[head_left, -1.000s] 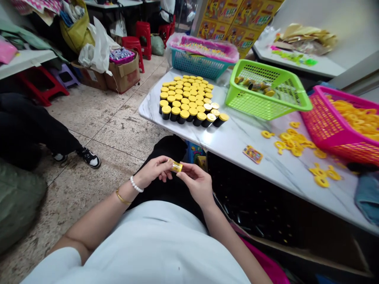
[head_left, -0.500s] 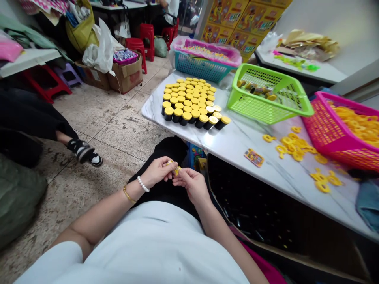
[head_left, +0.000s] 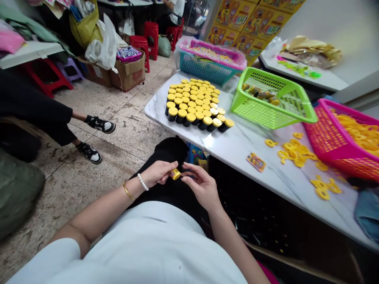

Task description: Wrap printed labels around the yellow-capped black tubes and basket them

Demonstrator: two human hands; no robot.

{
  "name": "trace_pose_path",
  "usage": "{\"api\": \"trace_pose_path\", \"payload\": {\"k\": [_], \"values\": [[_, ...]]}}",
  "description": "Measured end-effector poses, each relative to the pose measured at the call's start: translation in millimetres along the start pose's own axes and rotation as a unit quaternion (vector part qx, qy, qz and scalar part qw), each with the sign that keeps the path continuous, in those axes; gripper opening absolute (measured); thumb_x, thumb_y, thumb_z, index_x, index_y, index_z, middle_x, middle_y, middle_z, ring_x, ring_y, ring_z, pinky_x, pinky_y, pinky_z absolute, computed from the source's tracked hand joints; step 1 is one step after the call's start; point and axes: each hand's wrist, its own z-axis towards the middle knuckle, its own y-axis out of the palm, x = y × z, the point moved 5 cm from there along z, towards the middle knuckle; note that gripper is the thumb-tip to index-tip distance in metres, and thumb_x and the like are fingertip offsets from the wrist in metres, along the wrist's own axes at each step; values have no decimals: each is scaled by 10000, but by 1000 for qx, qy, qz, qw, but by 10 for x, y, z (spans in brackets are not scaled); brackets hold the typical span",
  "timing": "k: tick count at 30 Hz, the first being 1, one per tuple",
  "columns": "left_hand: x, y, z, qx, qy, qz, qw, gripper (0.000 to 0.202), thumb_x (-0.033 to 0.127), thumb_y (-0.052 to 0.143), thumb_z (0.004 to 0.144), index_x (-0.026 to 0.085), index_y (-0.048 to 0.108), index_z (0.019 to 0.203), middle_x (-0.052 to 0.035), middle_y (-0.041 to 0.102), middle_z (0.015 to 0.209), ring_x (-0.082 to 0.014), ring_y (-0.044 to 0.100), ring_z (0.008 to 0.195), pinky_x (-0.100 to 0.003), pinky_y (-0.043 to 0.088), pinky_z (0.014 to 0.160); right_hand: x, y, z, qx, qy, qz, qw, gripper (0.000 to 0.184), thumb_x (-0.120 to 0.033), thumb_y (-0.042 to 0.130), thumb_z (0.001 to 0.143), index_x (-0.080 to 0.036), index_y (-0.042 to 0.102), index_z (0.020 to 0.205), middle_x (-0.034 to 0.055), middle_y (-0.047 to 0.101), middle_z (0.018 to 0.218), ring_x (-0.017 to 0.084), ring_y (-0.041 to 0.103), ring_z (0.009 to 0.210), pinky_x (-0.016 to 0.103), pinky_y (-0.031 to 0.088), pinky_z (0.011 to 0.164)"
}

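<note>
Over my lap, my left hand [head_left: 158,172] is closed round a small black jar with a yellow lid [head_left: 175,174]. My right hand [head_left: 200,185] touches the same jar from the right with its fingertips, fingers curled. On the white marble table [head_left: 237,146] ahead stands a block of several black jars with yellow lids [head_left: 194,103]. Loose yellow ring-shaped lids [head_left: 299,152] lie scattered on the table to the right.
A green basket [head_left: 272,100], a pink basket of yellow lids [head_left: 346,138] and a blue basket [head_left: 207,67] sit on the table, plus a small printed card [head_left: 256,162]. A dark crate [head_left: 257,209] stands under the table. Another person's legs and sneakers [head_left: 94,136] are at left.
The hands have turned the small jar and sunk slightly toward my lap. The person at left has shifted their feet to the right. My view has drifted a little.
</note>
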Motion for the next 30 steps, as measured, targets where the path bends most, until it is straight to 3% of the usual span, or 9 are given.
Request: {"api": "trace_pose_path", "payload": {"k": [3,6,11,16,19,21,24,28,30], "values": [[-35,106,-17,-49,-22,-79,995,490,609,678,792,154,567,647,60,417,353,-38,275,287,-190,180,354,-116,34,-33,-26,-79,-44,996,244,-249,800,772,-293,786,1011,53,701,1077,181,706,888,309,639,739],[-11,214,-17,-98,-40,-175,979,435,512,640,868,153,544,642,68,410,360,-43,303,294,-179,253,367,-136,44,-21,17,-114,-39,993,149,-229,808,761,-282,802,900,46,709,958,185,705,856,310,639,703],[133,331,109,-92,-50,-237,966,388,419,666,882,160,514,636,115,306,325,-18,177,272,-154,156,329,-181,-50,66,91,-156,-42,983,144,-183,794,764,-265,793,882,49,715,939,187,706,852,309,624,701],[166,526,274,-72,-56,-187,978,501,588,772,713,169,513,619,120,297,318,-19,159,266,-172,111,303,-285,-198,34,131,-206,-109,964,140,-100,721,805,-239,739,808,34,705,881,155,707,779,245,605,652],[38,628,415,-99,-55,-178,977,571,694,772,625,172,545,660,121,288,306,-19,129,263,-179,86,309,-252,-254,2,92,-214,-156,960,260,-80,706,778,-239,705,984,69,675,1049,170,719,806,226,607,599],[-52,669,530,-147,-39,-182,971,586,734,720,657,163,593,711,103,313,302,-32,180,256,-184,131,323,-327,-326,-7,58,-244,-205,946,281,-67,711,753,-245,702,970,61,661,1050,169,723,803,198,596,566],[-149,612,709,-171,-21,-200,965,650,773,680,664,153,656,857,72,396,335,-65,312,285,-194,210,363,-741,-579,91,58,-286,-304,907,240,-105,738,760,-252,716,948,62,687,1034,185,731,827,236,620,653],[-198,350,860,-48,-27,-173,983,747,729,797,532,147,649,976,65,494,409,-64,364,327,-194,238,391,-1671,-1241,597,234,-344,-400,816,88,-208,728,824,-265,741,889,68,718,965,230,712,923,358,615,797],[-173,309,856,-46,-22,-135,989,721,687,803,577,137,639,1014,30,582,523,-72,444,401,-195,275,427,-1969,-1602,937,287,-348,-409,794,146,-279,735,822,-264,745,966,65,723,990,241,709,925,372,616,774]]}}
